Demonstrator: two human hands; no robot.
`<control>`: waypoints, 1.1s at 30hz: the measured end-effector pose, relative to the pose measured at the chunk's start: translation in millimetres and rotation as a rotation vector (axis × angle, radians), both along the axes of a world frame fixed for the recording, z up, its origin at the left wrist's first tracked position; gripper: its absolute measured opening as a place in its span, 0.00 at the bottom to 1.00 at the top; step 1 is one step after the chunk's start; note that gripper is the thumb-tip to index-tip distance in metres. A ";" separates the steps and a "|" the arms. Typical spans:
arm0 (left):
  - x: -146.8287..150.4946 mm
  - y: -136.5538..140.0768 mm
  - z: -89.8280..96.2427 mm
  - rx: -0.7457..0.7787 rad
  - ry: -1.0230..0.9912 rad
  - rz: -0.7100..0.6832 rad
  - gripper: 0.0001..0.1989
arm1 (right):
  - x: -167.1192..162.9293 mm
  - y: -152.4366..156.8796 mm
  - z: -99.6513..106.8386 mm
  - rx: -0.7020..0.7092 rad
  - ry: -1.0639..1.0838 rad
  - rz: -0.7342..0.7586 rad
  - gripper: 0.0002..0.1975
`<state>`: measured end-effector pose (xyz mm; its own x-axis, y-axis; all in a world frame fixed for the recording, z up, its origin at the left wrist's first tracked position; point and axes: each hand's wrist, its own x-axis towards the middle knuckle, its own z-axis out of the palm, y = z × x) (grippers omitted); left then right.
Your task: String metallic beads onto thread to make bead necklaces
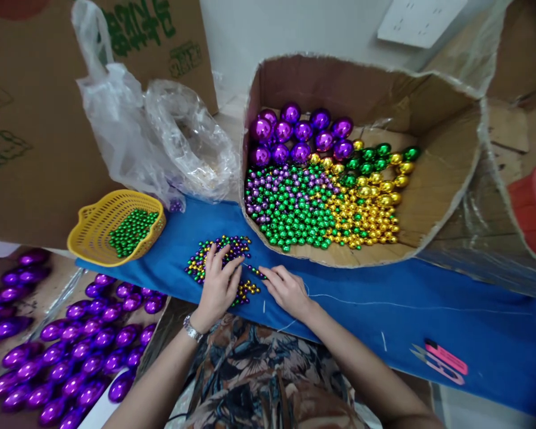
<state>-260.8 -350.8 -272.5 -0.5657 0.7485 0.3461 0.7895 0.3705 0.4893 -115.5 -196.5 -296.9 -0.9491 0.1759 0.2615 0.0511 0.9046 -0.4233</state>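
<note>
My left hand (221,281), with a metal watch on its wrist, reaches over a pile of small mixed beads (236,244) in purple, green and gold on the blue cloth. Its fingers are spread, and the thumb and forefinger are near the tip of a thin beading needle (245,264); I cannot make out a bead between them. My right hand (288,291) pinches the needle's other end, where a short row of small beads (255,271) is threaded. From this hand a white thread (366,302) trails right across the cloth.
A cut-down carton (438,179) holds purple balls and green, gold and purple beads. Green beads lie in a yellow basket (87,229). Pink-handled scissors (446,369) and a pink cutter (449,357) lie right. Purple oval ornaments (84,339) fill the lower left. Plastic bags (120,125) stand behind.
</note>
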 end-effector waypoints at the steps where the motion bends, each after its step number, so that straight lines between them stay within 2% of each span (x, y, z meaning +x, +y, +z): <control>1: -1.6 -0.2 0.1 0.001 -0.020 -0.002 0.13 | 1.3 0.6 0.8 -0.018 0.012 0.010 0.18; 6: -8.8 -1.4 1.3 -0.018 -0.096 -0.040 0.09 | 2.9 0.8 10.5 -0.099 0.037 0.034 0.18; 10: -15.7 -4.5 3.8 -0.027 -0.229 -0.065 0.10 | 2.9 3.4 21.4 -0.153 0.045 0.056 0.21; 16: -18.4 -7.4 6.3 0.031 -0.364 -0.061 0.10 | 5.1 8.5 28.1 -0.137 0.029 0.071 0.20; 24: -16.6 -8.8 7.8 0.032 -0.401 -0.018 0.12 | 7.1 11.5 30.8 -0.162 0.021 0.076 0.20; 29: -15.9 -8.8 10.1 0.028 -0.400 -0.012 0.13 | 9.7 16.2 32.3 -0.187 0.000 0.099 0.25; 33: -16.2 -9.5 9.9 0.032 -0.402 -0.004 0.12 | 13.1 20.5 32.3 -0.199 -0.007 0.098 0.25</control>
<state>-277.0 -360.3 -262.6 -0.6582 0.7431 0.1210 0.5341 0.3476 0.7707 -102.4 -176.0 -264.6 -0.9657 0.1303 0.2245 -0.0298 0.8037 -0.5943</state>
